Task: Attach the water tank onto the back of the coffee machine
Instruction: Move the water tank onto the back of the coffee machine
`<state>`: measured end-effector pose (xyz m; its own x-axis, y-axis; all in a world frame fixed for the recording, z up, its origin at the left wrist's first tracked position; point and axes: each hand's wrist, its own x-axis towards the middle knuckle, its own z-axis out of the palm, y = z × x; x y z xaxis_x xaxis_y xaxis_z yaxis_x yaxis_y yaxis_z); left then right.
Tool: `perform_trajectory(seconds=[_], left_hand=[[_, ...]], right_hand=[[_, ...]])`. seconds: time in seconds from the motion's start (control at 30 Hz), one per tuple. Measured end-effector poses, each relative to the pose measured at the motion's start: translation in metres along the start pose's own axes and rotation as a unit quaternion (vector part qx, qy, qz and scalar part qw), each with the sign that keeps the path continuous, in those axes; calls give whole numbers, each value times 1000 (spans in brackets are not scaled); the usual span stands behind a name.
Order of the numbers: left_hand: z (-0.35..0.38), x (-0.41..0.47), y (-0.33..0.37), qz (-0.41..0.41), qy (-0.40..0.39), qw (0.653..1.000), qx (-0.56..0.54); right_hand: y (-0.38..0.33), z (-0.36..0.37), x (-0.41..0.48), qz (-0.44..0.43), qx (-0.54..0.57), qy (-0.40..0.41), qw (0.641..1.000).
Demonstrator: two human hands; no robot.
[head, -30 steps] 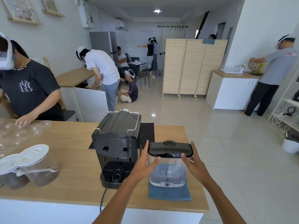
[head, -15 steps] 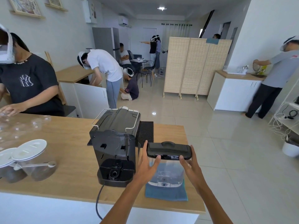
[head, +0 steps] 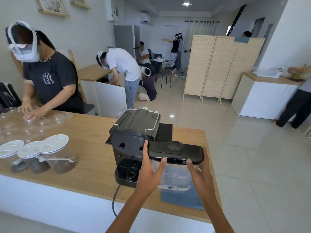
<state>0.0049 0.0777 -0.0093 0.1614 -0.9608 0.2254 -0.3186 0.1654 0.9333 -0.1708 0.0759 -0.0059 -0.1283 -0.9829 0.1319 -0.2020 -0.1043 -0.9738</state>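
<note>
The black coffee machine [head: 133, 132] stands on the wooden counter [head: 89, 148] with its back toward me. Just right of it is the clear water tank [head: 175, 179] with a black lid [head: 175, 151]. The tank is lifted above a blue cloth [head: 181, 198]. My left hand [head: 150, 174] grips the tank's left side, thumb up along the lid's end. On the right side my right hand [head: 200, 172] holds it, fingers wrapped around the lid's far end. The tank's left edge is close to the machine's back, apart from its base socket [head: 130, 174].
Three lidded jars [head: 50, 153] with a scoop stand at the counter's left. A person across the counter handles clear plastic cups [head: 30, 121]. The machine's black cord [head: 115, 197] hangs over the near edge. A black mat [head: 164, 132] lies behind the machine. Other people work farther back.
Both hands have lifted the tank off the blue cloth and brought it up and left toward the machine's back. The camera has come closer.
</note>
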Motion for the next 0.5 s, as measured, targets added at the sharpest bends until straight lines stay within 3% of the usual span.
perform_trajectory(seconds=[0.23,0.5], left_hand=[[-55,-9,2,-8,93,995,-31],[-106,13,-10,-6,120,992,-45]], right_hand=[[-29,57,-16,-1,9,-28,1000],[-52,117,-12,-11,40,-39,998]])
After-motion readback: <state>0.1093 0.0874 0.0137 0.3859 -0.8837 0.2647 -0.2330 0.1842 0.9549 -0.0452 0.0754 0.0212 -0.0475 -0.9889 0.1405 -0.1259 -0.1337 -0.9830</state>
